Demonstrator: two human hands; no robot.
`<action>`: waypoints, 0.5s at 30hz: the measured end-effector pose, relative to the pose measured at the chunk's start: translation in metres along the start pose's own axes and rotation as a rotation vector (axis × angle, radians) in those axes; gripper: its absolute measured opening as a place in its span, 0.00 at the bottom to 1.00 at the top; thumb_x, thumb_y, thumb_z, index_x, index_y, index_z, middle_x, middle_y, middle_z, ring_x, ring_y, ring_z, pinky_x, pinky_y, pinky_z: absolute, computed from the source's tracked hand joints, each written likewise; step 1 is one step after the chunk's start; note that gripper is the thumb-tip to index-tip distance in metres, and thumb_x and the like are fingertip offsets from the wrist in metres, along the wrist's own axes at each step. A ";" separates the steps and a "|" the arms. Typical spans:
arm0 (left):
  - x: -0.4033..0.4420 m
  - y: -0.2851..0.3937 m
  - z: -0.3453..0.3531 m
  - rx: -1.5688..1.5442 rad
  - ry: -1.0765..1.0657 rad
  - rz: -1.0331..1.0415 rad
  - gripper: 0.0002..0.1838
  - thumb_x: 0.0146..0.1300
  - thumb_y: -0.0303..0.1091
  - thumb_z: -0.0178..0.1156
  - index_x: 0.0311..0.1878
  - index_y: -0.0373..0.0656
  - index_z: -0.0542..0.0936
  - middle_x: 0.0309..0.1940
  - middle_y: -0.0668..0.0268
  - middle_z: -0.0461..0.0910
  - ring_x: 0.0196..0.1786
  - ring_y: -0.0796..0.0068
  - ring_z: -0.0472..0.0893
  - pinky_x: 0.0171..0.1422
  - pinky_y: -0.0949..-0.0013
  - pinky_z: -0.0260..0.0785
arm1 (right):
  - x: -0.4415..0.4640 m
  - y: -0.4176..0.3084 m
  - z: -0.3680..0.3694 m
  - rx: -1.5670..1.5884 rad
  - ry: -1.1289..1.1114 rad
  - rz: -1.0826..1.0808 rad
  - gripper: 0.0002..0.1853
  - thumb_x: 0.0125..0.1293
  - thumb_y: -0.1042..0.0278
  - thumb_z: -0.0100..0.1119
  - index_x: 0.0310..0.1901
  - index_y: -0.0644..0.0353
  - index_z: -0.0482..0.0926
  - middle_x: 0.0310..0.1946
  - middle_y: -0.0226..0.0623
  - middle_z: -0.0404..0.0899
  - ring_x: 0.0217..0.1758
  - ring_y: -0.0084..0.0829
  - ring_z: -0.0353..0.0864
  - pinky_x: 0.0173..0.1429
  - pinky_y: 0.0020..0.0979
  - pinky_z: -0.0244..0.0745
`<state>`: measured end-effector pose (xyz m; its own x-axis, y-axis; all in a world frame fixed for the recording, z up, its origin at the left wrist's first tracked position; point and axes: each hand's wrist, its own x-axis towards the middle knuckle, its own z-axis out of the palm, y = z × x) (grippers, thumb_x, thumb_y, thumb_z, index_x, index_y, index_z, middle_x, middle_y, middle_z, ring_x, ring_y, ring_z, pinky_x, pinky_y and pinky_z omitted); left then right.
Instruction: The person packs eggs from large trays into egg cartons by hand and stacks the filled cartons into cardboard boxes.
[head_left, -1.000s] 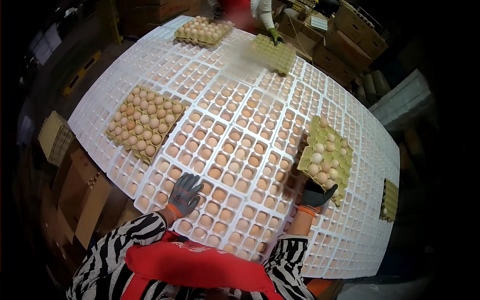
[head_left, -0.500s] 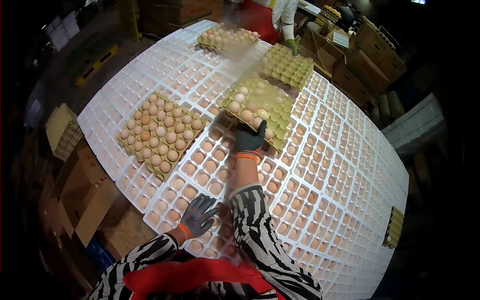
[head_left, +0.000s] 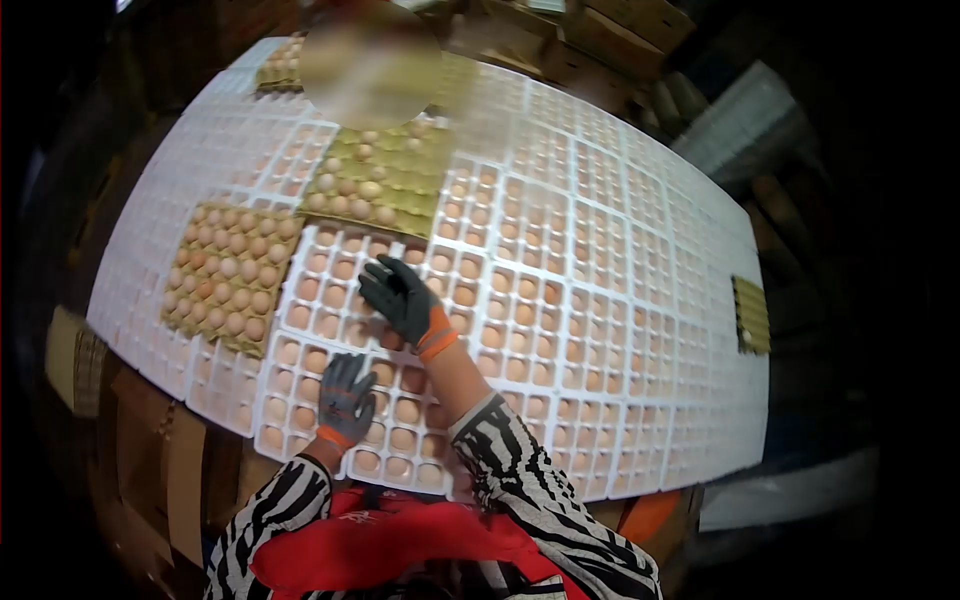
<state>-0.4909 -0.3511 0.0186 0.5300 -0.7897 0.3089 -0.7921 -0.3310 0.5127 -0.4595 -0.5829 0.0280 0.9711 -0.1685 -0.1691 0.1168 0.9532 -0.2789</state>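
My left hand (head_left: pixel 345 395), in a grey glove with an orange cuff, rests with fingers stretched out over the nearest white foam tray (head_left: pixel 262 412) of eggs. My right hand (head_left: pixel 402 303), gloved in dark grey, is over the foam tray just beyond, its fingers extended and nothing visibly held; whether it touches the eggs I cannot tell. Brown eggs (head_left: pixel 403 439) sit in separate cells around both hands. Beyond my right hand lies a yellowish pulp tray (head_left: pixel 408 190), partly filled with eggs. Left of it is a fuller pulp egg tray (head_left: pixel 225 270).
White egg trays (head_left: pixel 600 300) cover the large table. Another pulp tray of eggs (head_left: pixel 280 65) stands at the far left, beside a blurred patch. A small pulp tray piece (head_left: pixel 751 315) lies at the right edge. Cardboard boxes (head_left: pixel 610 40) stand behind; stacked pulp trays (head_left: pixel 75 362) are at left.
My right hand has let go of the partly filled pulp tray and drawn back toward me. The left hand stays on the near foam tray. The view has swung right.
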 end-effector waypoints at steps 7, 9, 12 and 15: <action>-0.014 -0.003 0.023 0.124 -0.015 0.007 0.21 0.53 0.26 0.60 0.54 0.44 0.78 0.65 0.51 0.69 0.70 0.45 0.62 0.76 0.46 0.49 | -0.293 -0.153 -0.125 -0.624 0.447 -0.468 0.22 0.68 0.66 0.59 0.63 0.57 0.69 0.50 0.38 0.79 0.47 0.32 0.81 0.47 0.33 0.80; -0.017 -0.009 0.032 0.195 -0.044 -0.039 0.23 0.56 0.26 0.59 0.58 0.45 0.77 0.66 0.52 0.68 0.71 0.47 0.62 0.76 0.48 0.50 | -0.384 -0.219 -0.161 -0.400 0.633 -0.708 0.22 0.64 0.77 0.61 0.60 0.59 0.70 0.49 0.38 0.79 0.45 0.28 0.79 0.44 0.30 0.79; -0.010 0.019 0.045 0.158 0.059 -0.088 0.24 0.58 0.26 0.57 0.61 0.43 0.76 0.66 0.54 0.68 0.71 0.50 0.62 0.76 0.51 0.51 | -0.514 -0.326 -0.199 -0.215 0.878 -0.919 0.15 0.70 0.60 0.53 0.53 0.56 0.76 0.53 0.49 0.77 0.52 0.48 0.79 0.56 0.46 0.79; 0.002 0.098 0.083 0.089 0.102 -0.099 0.24 0.59 0.25 0.56 0.62 0.42 0.75 0.66 0.55 0.69 0.71 0.51 0.63 0.75 0.52 0.52 | -0.621 -0.449 -0.334 -0.826 0.865 -1.029 0.14 0.66 0.60 0.57 0.49 0.58 0.76 0.51 0.48 0.78 0.51 0.46 0.79 0.54 0.44 0.79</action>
<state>-0.5925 -0.4279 0.0035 0.6309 -0.6959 0.3429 -0.7561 -0.4525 0.4728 -1.1845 -0.9898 -0.0580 0.1089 -0.9938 0.0240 0.2033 -0.0013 -0.9791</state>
